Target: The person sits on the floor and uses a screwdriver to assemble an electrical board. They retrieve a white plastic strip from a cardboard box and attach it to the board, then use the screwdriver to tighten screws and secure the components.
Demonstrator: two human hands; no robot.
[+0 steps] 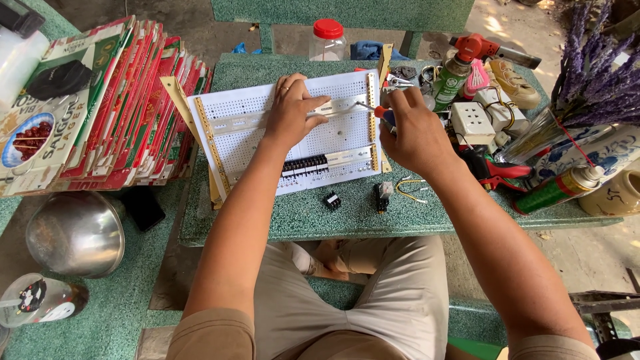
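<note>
**Hands on a perforated panel at a green stone table**

Khaki-clad knees sit closest to the lens, tucked under the edge of the speckled green table (320,223). On that table lies a white perforated panel (253,143), edged with brass-coloured strips and tilted slightly, its far side toward a plastic jar with a red lid (328,39).

A pale metal rail (243,122) runs across the upper half of the panel. The left hand (291,107) lies flat on this rail, fingers spread and pressing down, thumb stretched toward the right. The right hand (415,127) is closed around a red-handled screwdriver (375,110), whose tip meets the rail's right end near the panel's edge; the exact contact point is hard to make out.

Lower on the panel, a second rail carries a row of black terminal blocks (305,165). Just off the panel's near edge, two small black parts (332,200) rest on the table, beside loose yellow and white wires (408,189).

To the right lie red-handled pliers (497,175), white sockets (472,122), a green spray can (559,189) and a blowtorch canister (452,79). To the left, a stack of flattened cartons (113,107) leans above a steel bowl (75,233).
</note>
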